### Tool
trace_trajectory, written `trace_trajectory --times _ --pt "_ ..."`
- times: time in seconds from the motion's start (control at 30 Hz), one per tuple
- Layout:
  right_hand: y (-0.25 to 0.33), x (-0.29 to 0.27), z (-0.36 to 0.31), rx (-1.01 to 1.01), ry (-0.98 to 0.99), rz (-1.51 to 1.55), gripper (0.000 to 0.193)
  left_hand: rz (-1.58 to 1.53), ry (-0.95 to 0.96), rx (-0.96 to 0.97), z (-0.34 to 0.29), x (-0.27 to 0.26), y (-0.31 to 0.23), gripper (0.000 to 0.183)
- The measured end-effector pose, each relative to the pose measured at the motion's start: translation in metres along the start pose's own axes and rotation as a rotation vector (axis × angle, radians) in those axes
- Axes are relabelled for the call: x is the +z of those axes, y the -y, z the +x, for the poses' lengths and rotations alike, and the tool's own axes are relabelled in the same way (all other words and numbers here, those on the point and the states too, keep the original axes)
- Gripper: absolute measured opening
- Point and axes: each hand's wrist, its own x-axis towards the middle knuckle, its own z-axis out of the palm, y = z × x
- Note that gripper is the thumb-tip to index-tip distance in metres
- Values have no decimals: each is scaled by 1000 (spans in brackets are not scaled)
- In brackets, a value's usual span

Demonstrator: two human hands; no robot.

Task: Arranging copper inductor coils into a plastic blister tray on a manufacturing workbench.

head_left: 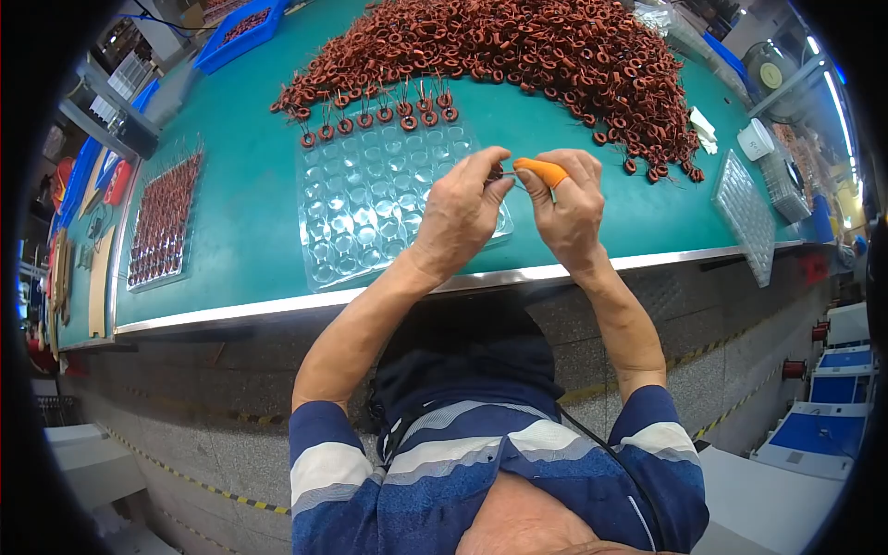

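Above the tray's right side, my left hand point(458, 208) is closed in a pinch on a small dark red wire-wound ring coil point(497, 172), mostly hidden by the fingers. My right hand point(572, 205), with an orange finger cot point(544, 170) on one digit, is pinched close beside it. A thin wire lead seems to run between the fingertips of both hands. Beneath the left hand lies a transparent plastic tray point(356, 199) with rows of round pockets. Several ring coils point(364, 120) sit along its far edge, their leads pointing away from me.
A large heap of red-brown ring coils point(499, 46) covers the back of the green table point(240, 231). To the left stands a tray filled with coils point(165, 222); a blue bin point(242, 35) is behind it. Another transparent tray point(746, 215) overhangs the table's metal edge at right, near a white tub point(756, 141).
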Motion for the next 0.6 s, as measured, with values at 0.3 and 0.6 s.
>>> trace_trajectory --times 0.3,0.6 --pt "12 9 6 510 78 416 11 -530 133 -335 11 -15 15 19" --pt "16 34 1 773 99 655 17 -785 38 -494 6 -16 21 14"
